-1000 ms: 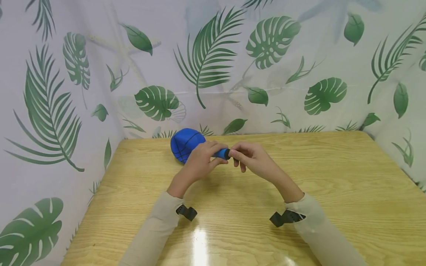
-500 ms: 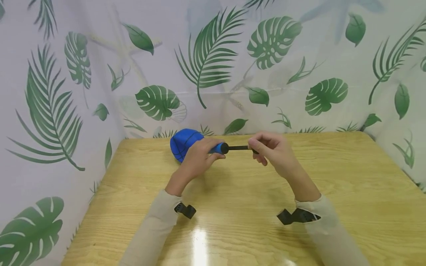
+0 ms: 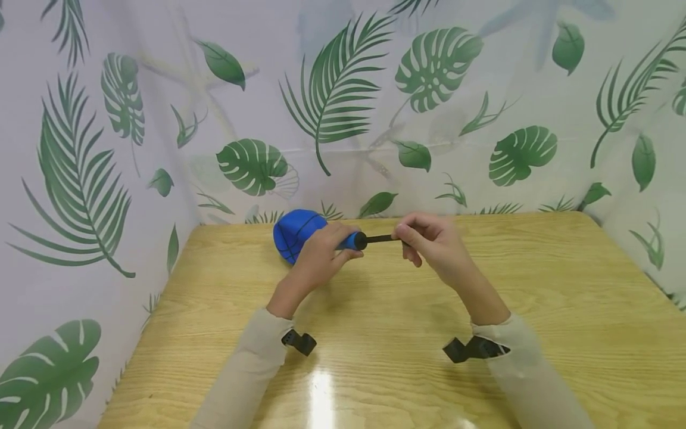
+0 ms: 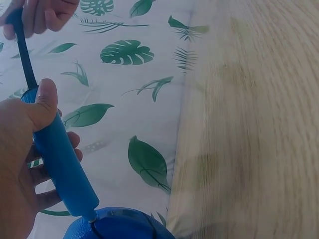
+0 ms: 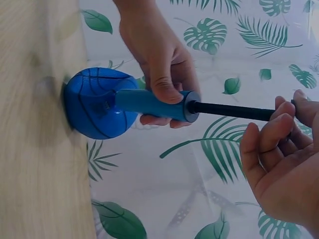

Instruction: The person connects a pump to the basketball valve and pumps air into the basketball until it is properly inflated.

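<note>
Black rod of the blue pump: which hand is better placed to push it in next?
Probably the right hand: it pinches the outer end of the black rod, while the left hand is occupied gripping the blue barrel.

1. The bench (image 3: 396, 322) has a glossy, yellowish wood-grain top that gleams brightly at its near side, left of centre.
2. A blue ball (image 3: 292, 233) with black lines, dented, rests directly on it, near the far edge and left of centre.
</note>
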Available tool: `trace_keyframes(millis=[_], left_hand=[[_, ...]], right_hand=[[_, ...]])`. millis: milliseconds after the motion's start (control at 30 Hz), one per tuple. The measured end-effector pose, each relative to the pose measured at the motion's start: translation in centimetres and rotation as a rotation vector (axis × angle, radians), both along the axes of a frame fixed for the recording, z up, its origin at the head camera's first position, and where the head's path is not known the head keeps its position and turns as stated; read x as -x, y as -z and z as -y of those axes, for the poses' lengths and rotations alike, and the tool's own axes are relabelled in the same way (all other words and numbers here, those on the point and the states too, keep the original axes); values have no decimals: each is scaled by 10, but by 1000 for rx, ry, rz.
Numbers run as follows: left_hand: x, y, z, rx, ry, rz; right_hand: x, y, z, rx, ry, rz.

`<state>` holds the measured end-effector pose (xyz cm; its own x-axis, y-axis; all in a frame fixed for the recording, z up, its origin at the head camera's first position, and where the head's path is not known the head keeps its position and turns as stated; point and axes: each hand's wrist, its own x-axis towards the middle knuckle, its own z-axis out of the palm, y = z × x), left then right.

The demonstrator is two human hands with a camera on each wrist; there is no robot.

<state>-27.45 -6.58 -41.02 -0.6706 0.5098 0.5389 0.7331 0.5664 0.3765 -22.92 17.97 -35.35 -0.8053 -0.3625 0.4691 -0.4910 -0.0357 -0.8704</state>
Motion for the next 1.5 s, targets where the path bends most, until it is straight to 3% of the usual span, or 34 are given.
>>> trace_keyframes(millis=[233,600,1133,1333,1500], left_hand=[[-4,0,-4,13,14,3],[-8,1,-10,42,51,-6],[-5,2,-7,11,76,53],[-2,0,-3,-9,36,56],[-1,-2,1,-27,25,41]], right_hand=[[5,10,5,-216,22,104],[10,25,16,-312,11,151],[1,16,17,-276,7,130],[-9,0,8,-245,51,155],[-14,-11,4,-168,76,78]])
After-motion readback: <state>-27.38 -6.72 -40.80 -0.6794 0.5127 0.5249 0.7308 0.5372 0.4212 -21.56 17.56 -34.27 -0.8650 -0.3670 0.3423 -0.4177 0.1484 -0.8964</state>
